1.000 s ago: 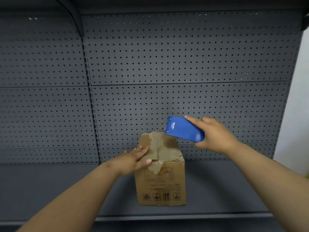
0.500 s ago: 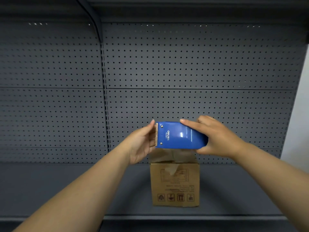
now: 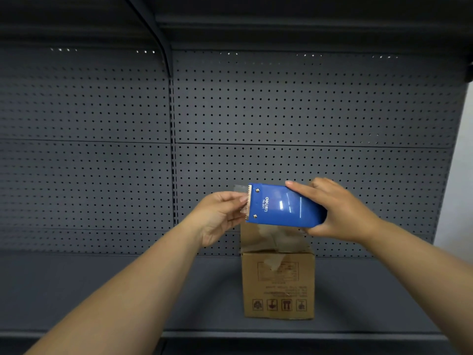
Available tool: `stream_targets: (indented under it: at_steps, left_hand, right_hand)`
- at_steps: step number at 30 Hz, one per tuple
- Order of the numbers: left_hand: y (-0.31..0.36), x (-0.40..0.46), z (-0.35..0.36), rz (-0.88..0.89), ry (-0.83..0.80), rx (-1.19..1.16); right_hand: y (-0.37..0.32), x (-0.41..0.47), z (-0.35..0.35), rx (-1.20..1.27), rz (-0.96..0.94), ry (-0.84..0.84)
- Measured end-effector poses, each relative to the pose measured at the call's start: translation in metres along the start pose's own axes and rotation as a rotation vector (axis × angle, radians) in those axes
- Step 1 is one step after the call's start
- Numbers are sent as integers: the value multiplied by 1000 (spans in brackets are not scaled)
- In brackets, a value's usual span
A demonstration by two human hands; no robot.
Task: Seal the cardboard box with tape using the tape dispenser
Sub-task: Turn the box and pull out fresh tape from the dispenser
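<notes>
Blue plastic fills my right hand (image 3: 343, 213): I grip the tape dispenser (image 3: 281, 207) by its rear, fingers wrapped over top and underneath, serrated edge pointing left. My left hand (image 3: 220, 216) pinches the clear tape (image 3: 240, 189) right at that toothed edge (the film is barely visible). Half a second ago the left fingers only touched the blade end; now a short strip is drawn out. Directly below the dispenser, apart from it, the cardboard box (image 3: 279, 283) stands on the grey shelf (image 3: 102, 290), near its front lip, with bare shelf on both sides and pegboard (image 3: 307, 111) behind.
</notes>
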State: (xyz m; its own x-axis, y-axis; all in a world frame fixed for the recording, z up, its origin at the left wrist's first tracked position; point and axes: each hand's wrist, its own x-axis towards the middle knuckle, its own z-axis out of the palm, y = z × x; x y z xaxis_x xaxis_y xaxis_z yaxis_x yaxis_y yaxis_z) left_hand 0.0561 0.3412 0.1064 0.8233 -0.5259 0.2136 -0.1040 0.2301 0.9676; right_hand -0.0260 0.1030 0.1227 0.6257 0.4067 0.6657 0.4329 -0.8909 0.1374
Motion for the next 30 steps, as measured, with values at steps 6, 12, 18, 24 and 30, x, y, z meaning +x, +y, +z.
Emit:
stream_targets:
  at_steps: [6, 12, 18, 24, 30]
  left_hand:
    - [4, -5, 1, 27, 102, 6]
    - [1, -5, 0, 85, 214, 257]
    - [-3, -7, 8, 112, 265, 312]
    - [0, -19, -14, 93, 321, 326]
    - [-6, -31, -32, 79, 327, 337]
  right_hand:
    - [-5, 0, -5, -1, 23, -22]
    - [-2, -1, -7, -73, 61, -135]
    - [-7, -5, -8, -162, 125, -200]
    - [-2, -23, -20, -219, 169, -207]
    - [15, -59, -33, -211, 265, -228]
